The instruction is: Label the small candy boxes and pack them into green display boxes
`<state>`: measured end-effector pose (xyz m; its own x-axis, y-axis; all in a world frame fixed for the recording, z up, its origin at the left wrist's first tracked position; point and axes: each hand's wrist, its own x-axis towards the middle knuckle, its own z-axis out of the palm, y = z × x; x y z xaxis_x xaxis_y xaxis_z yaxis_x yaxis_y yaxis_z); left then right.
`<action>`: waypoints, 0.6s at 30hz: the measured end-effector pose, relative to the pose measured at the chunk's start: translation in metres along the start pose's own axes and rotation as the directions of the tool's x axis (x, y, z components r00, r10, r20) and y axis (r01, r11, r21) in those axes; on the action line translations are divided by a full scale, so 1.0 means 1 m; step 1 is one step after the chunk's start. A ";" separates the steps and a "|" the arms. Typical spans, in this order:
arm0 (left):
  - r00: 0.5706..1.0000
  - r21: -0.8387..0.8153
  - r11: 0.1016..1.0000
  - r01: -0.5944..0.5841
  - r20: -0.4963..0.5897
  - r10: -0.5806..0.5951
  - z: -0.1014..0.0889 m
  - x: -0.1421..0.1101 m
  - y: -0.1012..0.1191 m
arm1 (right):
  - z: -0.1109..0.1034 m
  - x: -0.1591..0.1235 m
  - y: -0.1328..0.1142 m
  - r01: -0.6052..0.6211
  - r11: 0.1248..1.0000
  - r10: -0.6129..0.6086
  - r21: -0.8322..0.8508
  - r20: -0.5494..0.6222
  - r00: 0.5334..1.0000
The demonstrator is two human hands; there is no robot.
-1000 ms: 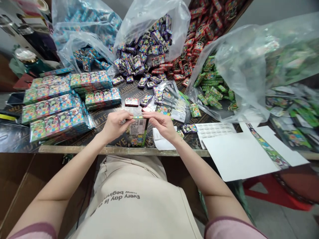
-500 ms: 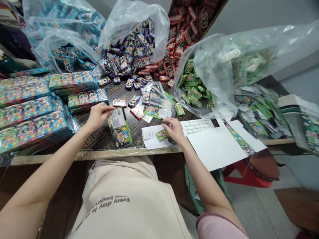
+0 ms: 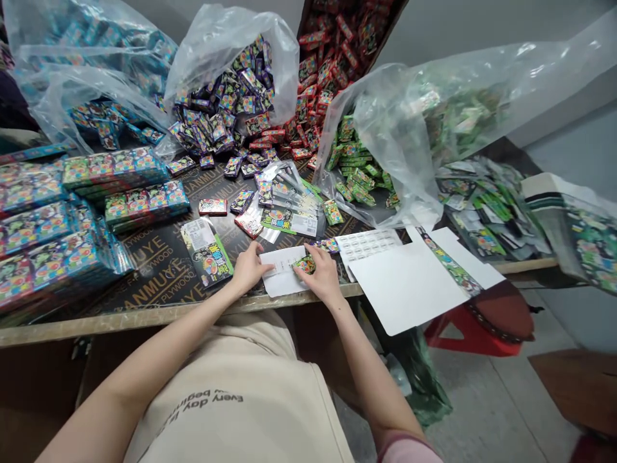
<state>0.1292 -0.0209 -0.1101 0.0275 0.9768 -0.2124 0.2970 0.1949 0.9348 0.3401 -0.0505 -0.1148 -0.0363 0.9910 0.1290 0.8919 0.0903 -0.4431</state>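
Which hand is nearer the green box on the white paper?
Right hand, touching the green box; left hand is at the left edge of the white paper.

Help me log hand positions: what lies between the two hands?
In the head view, white paper lies between the left hand and right hand, with a small green box at the right fingers.

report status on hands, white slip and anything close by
Left hand at left edge of white slip. Right hand gripping small green packet over slip. Multicoloured packet just beyond right hand, may crowd it.
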 end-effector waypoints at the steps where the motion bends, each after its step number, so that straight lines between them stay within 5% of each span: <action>1: 1.000 -0.018 1.000 0.002 0.000 -0.002 0.002 0.001 -0.002 | -0.002 -0.001 0.001 -0.006 1.000 0.006 0.014 0.002 1.000; 5: 1.000 -0.187 0.982 -0.012 0.026 0.017 -0.011 0.003 0.007 | -0.010 0.000 -0.001 -0.012 0.990 0.025 0.141 -0.087 0.996; 8: 0.996 -0.357 0.933 0.048 0.090 -0.017 -0.033 0.000 0.024 | -0.015 0.003 -0.011 -0.021 0.923 0.087 0.384 -0.155 0.984; 12: 0.990 -0.456 0.883 0.109 0.126 -0.057 -0.056 -0.008 0.044 | -0.015 0.012 -0.027 -0.039 0.740 0.138 0.671 -0.096 0.986; 18: 0.991 -0.510 0.853 0.110 0.125 -0.053 -0.064 -0.015 0.046 | -0.006 0.022 -0.041 -0.182 0.510 0.266 0.840 0.048 0.963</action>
<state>0.0816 -0.0211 -0.0455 0.1306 0.9464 -0.2954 -0.2304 0.3188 0.9194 0.3057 -0.0326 -0.0881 0.1807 0.9829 -0.0358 0.0830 -0.0515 -0.9952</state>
